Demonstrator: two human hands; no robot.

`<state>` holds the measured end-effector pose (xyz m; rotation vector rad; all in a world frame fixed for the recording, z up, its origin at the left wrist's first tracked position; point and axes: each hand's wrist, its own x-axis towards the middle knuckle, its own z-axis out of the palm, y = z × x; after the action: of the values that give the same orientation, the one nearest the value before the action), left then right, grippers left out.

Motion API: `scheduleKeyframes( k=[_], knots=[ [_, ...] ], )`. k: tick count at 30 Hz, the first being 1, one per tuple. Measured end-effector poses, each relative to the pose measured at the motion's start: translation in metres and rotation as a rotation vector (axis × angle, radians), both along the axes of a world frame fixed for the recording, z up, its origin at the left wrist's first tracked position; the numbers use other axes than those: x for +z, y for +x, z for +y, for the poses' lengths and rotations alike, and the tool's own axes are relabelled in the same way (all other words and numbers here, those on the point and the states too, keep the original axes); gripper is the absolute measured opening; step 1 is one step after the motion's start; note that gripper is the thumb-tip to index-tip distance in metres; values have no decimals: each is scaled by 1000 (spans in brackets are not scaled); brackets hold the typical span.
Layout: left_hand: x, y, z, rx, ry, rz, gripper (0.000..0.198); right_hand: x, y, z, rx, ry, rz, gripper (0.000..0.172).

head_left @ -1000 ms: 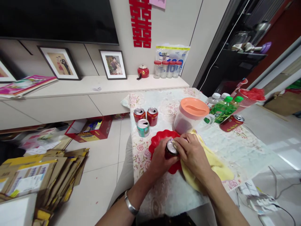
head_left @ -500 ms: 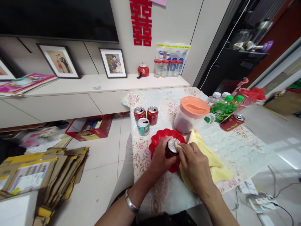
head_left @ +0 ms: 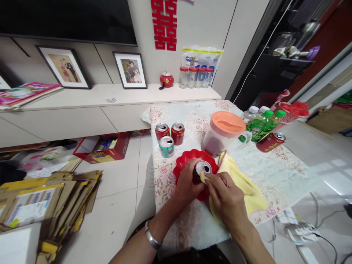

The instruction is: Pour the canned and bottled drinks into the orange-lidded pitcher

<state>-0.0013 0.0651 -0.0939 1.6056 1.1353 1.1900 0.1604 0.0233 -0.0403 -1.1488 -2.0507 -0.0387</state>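
My left hand [head_left: 189, 183] is wrapped round a dark drink can [head_left: 202, 168] and holds it over the red scalloped bowl [head_left: 181, 161]. The can's silver top faces up, with its dark mouth hole showing. My right hand [head_left: 227, 192] pinches a corner of a yellow cloth [head_left: 251, 190] against the near rim of the can top. The rest of the cloth spreads under and beside that hand on the table. Two red cans [head_left: 178, 134] and a green-and-silver can [head_left: 166, 147] stand opened, left of and beyond the bowl.
A plastic pitcher [head_left: 216, 137] with an orange lid stands behind the cloth. Further right are green-capped bottles [head_left: 258, 128], a tilted red can [head_left: 271, 142] and a pink basket [head_left: 288, 116]. Folded cardboard [head_left: 63, 205] and a red box [head_left: 110, 152] lie on the floor to the left.
My right hand has shifted slightly toward me with the cloth corner, from the middle of the can top to its near edge. The can's mouth hole now shows.
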Motion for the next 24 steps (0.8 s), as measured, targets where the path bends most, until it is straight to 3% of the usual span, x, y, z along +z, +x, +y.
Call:
scheduleKeyframes(
  k=[9,13,18,24],
  knots=[
    [-1,-2,0,-19,19,-23,76,1,15,37,-55,56,35,30],
    [0,-2,1,-24,17,-33,75,-4,13,51,-59,19,147,28],
    [-1,-2,0,-30,-7,-46,76,-20,15,48,-75,-79,292,29],
    [1,-1,-3,-20,-6,-63,71,-42,19,34,-158,-193,315,37]
  ],
)
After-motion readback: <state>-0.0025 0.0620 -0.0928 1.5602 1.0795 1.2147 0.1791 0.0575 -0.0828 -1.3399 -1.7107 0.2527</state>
